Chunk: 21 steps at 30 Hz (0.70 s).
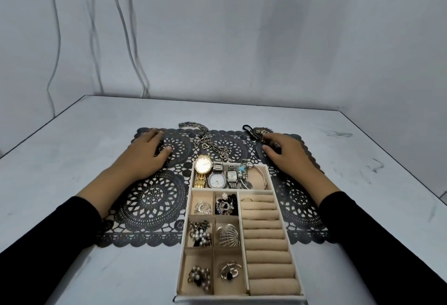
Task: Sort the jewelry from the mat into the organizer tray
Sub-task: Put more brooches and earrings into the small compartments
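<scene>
A beige organizer tray lies on a black lace mat, near me. Its far compartment holds three watches, led by a gold one, and bracelets. Small left cells hold brooches and earrings; one ring sits in the padded ring rolls. A silver chain necklace lies on the mat beyond the tray. My left hand rests flat on the mat's far left, fingers near a small ring. My right hand rests at the far right, fingertips touching a dark ornate piece with a black cord.
The mat lies on a white table set against a pale wall. Thin cables hang down the wall at the back left. Table edges run at the far left and right.
</scene>
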Each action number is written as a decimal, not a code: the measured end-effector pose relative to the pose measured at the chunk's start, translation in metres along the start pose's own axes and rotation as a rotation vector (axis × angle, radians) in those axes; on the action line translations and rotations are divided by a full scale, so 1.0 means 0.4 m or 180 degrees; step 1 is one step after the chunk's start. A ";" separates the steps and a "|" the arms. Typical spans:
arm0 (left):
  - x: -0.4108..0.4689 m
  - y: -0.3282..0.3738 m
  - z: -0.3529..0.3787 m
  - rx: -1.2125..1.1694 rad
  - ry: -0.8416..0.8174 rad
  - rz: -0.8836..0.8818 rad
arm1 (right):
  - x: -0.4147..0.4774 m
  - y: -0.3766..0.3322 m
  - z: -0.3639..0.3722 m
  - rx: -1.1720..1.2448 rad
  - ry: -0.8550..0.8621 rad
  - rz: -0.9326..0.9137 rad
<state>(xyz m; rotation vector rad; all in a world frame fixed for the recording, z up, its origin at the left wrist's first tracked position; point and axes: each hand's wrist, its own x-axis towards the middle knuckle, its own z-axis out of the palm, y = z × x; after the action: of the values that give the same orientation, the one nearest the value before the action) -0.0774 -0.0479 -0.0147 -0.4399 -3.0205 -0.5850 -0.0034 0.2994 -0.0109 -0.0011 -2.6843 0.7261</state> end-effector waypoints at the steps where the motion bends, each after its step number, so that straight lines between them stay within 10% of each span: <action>1: 0.004 -0.004 0.001 -0.0017 -0.0040 0.0049 | 0.009 -0.003 0.006 0.0073 -0.0015 -0.0110; 21: 0.057 0.044 0.005 -0.0343 -0.0298 0.1258 | 0.115 -0.136 0.053 0.0855 -0.1150 -0.0863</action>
<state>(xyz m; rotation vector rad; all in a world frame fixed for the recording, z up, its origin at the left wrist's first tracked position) -0.0941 -0.0252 -0.0083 -1.0634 -2.8680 -0.7100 -0.0488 0.2463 0.0143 0.6032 -2.8068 1.0742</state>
